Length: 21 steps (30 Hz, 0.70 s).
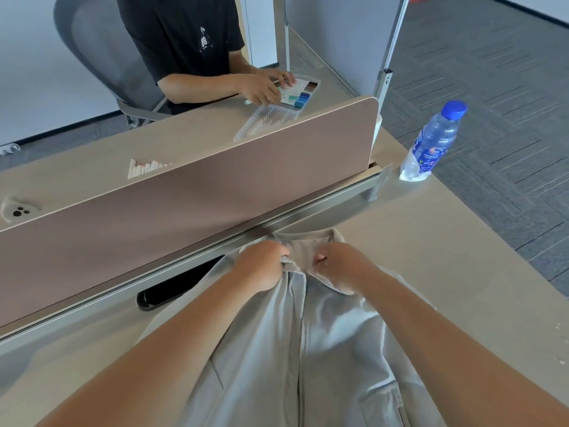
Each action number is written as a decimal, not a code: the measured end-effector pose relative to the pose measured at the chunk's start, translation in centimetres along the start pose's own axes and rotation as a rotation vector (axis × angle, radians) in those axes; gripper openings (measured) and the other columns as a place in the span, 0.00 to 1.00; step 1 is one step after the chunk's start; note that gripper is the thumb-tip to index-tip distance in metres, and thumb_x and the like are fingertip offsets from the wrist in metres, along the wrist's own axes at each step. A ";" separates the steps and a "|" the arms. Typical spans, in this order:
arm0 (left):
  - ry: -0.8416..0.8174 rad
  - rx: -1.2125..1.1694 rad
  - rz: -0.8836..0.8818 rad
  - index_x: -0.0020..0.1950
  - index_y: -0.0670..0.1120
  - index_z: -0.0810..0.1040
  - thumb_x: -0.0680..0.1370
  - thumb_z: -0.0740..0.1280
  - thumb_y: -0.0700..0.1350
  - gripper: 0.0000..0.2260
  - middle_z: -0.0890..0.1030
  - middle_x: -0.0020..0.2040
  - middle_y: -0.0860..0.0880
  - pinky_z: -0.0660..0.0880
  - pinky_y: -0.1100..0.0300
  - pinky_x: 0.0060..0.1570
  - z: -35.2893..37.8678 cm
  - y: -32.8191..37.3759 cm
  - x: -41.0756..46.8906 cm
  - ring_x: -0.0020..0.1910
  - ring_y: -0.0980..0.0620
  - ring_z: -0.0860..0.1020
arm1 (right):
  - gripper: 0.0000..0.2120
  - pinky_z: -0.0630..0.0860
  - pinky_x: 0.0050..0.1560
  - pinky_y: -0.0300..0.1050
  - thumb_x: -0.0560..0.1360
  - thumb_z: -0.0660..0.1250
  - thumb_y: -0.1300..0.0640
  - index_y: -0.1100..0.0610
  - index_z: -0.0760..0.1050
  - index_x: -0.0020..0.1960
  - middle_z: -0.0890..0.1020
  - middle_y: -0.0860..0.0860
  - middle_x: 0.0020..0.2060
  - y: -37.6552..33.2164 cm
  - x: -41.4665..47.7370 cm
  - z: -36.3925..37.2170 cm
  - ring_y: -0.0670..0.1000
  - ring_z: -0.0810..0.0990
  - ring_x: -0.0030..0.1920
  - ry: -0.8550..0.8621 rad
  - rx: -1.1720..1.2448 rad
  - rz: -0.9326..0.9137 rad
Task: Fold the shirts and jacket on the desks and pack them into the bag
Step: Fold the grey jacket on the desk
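1. Closest in: a light grey zip-up jacket (338, 349) lying front-up on the near desk (446, 257), zipper (300, 334) running down the middle, collar end pointing away toward the divider. Lower part cut off by the bottom edge of the view.
2. Two bare forearms reaching in from the bottom, over the jacket and up to the collar.
3. Left hand (261, 269): fingers curled, bunching up fabric just left of the zipper top. Clearly gripping, not lying flat.
4. Right hand (341, 266): curled too, pinching the jacket's edge just right of the zipper top. Both hands close together, only a strip of collar between them.
5. Left of the jacket: a long black thing (172, 288), one end tucked under the jacket's shoulder. No idea what, tbh.
6. Right behind the collar: a metal rail, then a pinkish-brown divider panel (215, 186) standing along the desk's far edge.
7. Far right corner of the desk, just past the divider's end: a clear water bottle (431, 143), blue cap, blue label, standing on its base. Well apart from the jacket.
8. Over the divider on the other desk: a phone in a pale case (18, 209) at far left, a row of white sticks (147, 167) peeking above the panel, a clear plastic tray (264, 121).
9. Farthest back: another person in a black T-shirt (181, 35) on a grey mesh chair (89, 47), both hands on a set of coloured markers (303, 90). Grey carpet (508, 72) off to the right.
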<state>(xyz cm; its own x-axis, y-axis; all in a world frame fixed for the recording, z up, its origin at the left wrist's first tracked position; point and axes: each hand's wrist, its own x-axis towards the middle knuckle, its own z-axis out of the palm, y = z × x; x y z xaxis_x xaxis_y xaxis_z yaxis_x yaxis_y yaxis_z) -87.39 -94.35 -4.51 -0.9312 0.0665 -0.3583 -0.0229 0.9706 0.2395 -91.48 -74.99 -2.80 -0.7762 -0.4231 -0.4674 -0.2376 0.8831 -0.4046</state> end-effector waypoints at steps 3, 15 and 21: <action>0.012 -0.074 -0.058 0.60 0.46 0.79 0.80 0.62 0.39 0.11 0.77 0.62 0.48 0.73 0.57 0.54 0.7 1.5 0.4 0.61 0.46 0.77 | 0.15 0.75 0.56 0.46 0.81 0.58 0.63 0.51 0.79 0.61 0.80 0.51 0.56 -0.6 0.1 1.0 0.53 0.77 0.55 -0.043 0.258 -0.004; 0.143 -0.491 -0.025 0.57 0.48 0.80 0.80 0.59 0.40 0.11 0.79 0.60 0.47 0.76 0.54 0.55 -1.3 4.8 -10.1 0.56 0.48 0.80 | 0.19 0.77 0.51 0.46 0.79 0.58 0.60 0.49 0.75 0.67 0.80 0.49 0.54 -0.8 -10.5 1.9 0.52 0.79 0.49 0.230 0.439 0.113; 0.195 -0.618 -0.087 0.63 0.51 0.79 0.81 0.62 0.46 0.12 0.81 0.59 0.54 0.74 0.59 0.55 -1.6 8.2 -17.0 0.56 0.55 0.79 | 0.15 0.79 0.55 0.51 0.78 0.60 0.58 0.48 0.76 0.62 0.80 0.45 0.57 -2.8 -17.9 2.8 0.50 0.81 0.52 0.284 0.431 0.161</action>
<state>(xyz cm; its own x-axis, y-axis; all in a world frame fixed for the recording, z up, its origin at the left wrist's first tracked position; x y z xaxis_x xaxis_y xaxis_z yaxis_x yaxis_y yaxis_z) -72.36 -87.87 4.96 -0.9642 -0.1056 -0.2434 -0.2516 0.6550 0.7125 -75.31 -70.42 4.49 -0.9244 -0.1648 -0.3439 0.1126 0.7436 -0.6591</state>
